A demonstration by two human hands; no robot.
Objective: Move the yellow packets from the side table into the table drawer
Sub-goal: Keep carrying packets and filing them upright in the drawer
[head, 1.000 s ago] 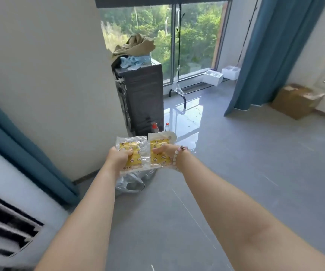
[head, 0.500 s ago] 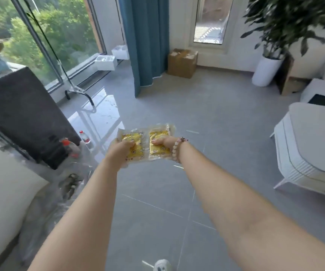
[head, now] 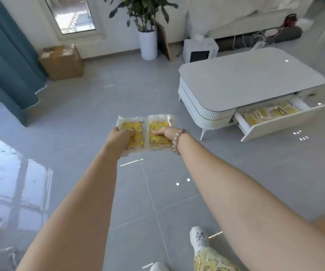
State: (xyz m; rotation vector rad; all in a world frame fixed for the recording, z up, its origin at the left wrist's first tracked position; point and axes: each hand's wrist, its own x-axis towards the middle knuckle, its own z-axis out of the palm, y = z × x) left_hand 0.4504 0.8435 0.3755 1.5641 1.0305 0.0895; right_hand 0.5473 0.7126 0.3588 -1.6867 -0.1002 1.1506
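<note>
Mid-carry: my left hand (head: 120, 137) grips one clear-wrapped yellow packet (head: 138, 132) and my right hand (head: 162, 133) its twin packet (head: 158, 125), well short of the white rounded table (head: 245, 75). Its open white drawer (head: 281, 124) already holds several stored yellow packets (head: 265, 113); these two remain undelivered.

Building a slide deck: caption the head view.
Left hand and right hand hold yellow packets side by side, facing the open table drawer.

No legible text, brand, number or sign recorded. First yellow packet (head: 138, 138), farther from the drawer (head: 281, 124): small red marks along its lower edge, too blurred to read. Second yellow packet (head: 158, 126), nearer the drawer: cartoon print only. Stored packets (head: 265, 114) inside the drawer: too small to tell.
</note>
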